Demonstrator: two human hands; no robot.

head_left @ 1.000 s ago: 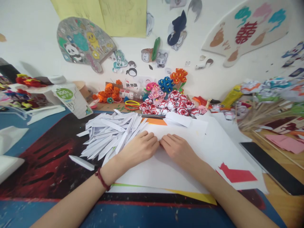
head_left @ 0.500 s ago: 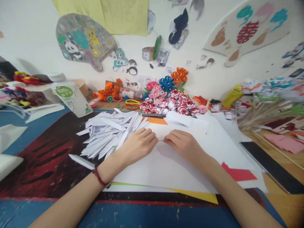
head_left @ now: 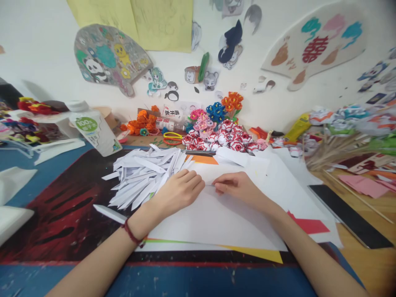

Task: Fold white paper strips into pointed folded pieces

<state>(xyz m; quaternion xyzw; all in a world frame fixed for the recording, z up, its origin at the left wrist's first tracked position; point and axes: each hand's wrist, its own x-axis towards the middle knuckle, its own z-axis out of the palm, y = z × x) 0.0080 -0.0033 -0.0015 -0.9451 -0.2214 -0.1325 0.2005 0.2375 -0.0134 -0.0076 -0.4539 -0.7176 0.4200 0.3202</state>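
Note:
My left hand (head_left: 182, 190) is closed, back of the hand up, over the white paper sheets (head_left: 216, 227). Facing it, my right hand (head_left: 235, 186) has thumb and index finger pinched together. A thin white paper strip (head_left: 209, 185) spans the small gap between my fingertips; most of it is hidden by the hands. Just left of my left hand lies a heap of folded white paper strips (head_left: 139, 173). One separate folded strip (head_left: 109, 213) rests by the bracelet on my left wrist.
Red-and-white paper flowers (head_left: 227, 140) and colourful flower bunches stand at the back. A white bottle (head_left: 94, 128) leans at back left. To the right lie a black phone (head_left: 349, 216), a red paper scrap (head_left: 309, 225) and thin sticks (head_left: 334, 148).
My right hand has turned, its thumb and index finger now showing more at the strip's end. My left hand stays nearly in place. The view has shifted slightly.

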